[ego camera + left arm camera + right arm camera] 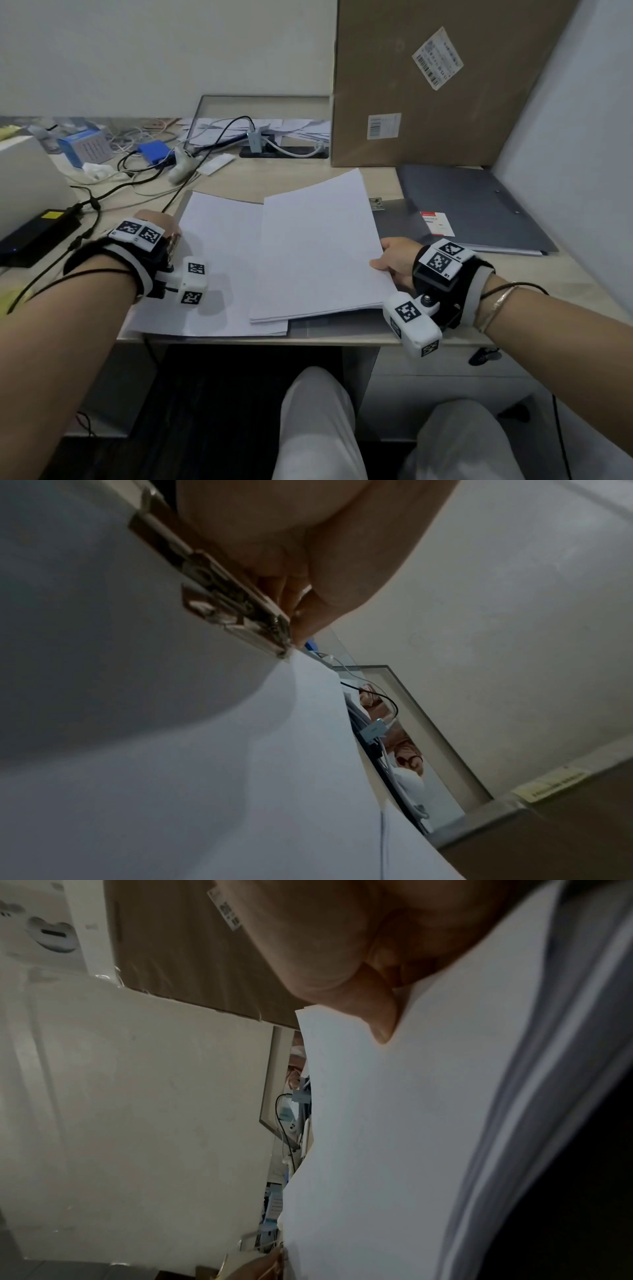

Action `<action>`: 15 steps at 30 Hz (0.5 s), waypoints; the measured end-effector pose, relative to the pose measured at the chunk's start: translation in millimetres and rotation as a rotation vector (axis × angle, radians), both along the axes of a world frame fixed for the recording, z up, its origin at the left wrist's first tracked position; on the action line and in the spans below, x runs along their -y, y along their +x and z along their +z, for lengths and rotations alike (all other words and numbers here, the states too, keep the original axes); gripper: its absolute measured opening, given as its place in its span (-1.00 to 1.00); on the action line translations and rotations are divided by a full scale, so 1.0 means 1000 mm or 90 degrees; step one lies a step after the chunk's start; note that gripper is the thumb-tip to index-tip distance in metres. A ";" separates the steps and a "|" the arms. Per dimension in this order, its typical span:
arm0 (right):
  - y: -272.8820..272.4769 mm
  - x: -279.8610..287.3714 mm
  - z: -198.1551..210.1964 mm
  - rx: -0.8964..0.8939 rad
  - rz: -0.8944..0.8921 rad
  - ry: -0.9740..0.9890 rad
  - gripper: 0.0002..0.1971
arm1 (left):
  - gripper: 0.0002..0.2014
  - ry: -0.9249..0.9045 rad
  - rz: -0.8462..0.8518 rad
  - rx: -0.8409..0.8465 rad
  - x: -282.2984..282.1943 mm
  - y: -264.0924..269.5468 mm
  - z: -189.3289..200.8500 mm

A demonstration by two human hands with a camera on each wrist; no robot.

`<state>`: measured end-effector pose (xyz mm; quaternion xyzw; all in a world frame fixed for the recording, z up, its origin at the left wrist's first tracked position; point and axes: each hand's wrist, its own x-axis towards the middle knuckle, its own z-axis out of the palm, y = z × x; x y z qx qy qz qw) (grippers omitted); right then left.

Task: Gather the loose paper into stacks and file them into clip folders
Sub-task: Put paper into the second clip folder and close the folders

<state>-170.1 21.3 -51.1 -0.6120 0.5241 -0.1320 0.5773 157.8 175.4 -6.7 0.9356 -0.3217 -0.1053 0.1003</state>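
A thick stack of white paper (318, 246) lies tilted across the desk's middle. My right hand (394, 257) grips its right edge, thumb (373, 1010) on top of the sheets (411, 1123). Its left edge overlaps a second, flat stack of paper (219, 267). At that stack's left edge my left hand (154, 222) holds a metal folder clip (174, 244); in the left wrist view the fingers (301, 588) curl at the clip (232, 601) over the paper (240, 777). The folder under this stack is hidden. Closed grey clip folders (479, 212) lie at the right.
A tall cardboard box (428, 85) stands behind the folders. Cables, a blue box (154, 150) and a black power brick (37, 236) crowd the back left. The desk's front edge (308, 339) runs just under the papers. A spare clip (376, 202) sits on the folder pile.
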 end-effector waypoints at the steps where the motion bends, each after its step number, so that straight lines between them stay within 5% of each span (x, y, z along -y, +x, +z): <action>1: 0.003 -0.002 0.000 0.009 -0.004 0.009 -0.63 | -0.50 -0.048 0.000 -0.037 0.003 0.007 0.000; 6: 0.006 -0.007 0.001 0.072 -0.023 0.034 -0.62 | -0.56 -0.170 0.001 -0.156 0.045 -0.002 0.005; 11: 0.007 -0.006 0.003 0.162 -0.062 0.062 -0.59 | -0.63 -0.288 0.000 -0.498 0.068 -0.046 -0.007; 15: 0.005 -0.002 0.009 0.182 -0.077 0.039 -0.61 | -0.74 -0.243 -0.084 -0.655 0.070 -0.068 -0.006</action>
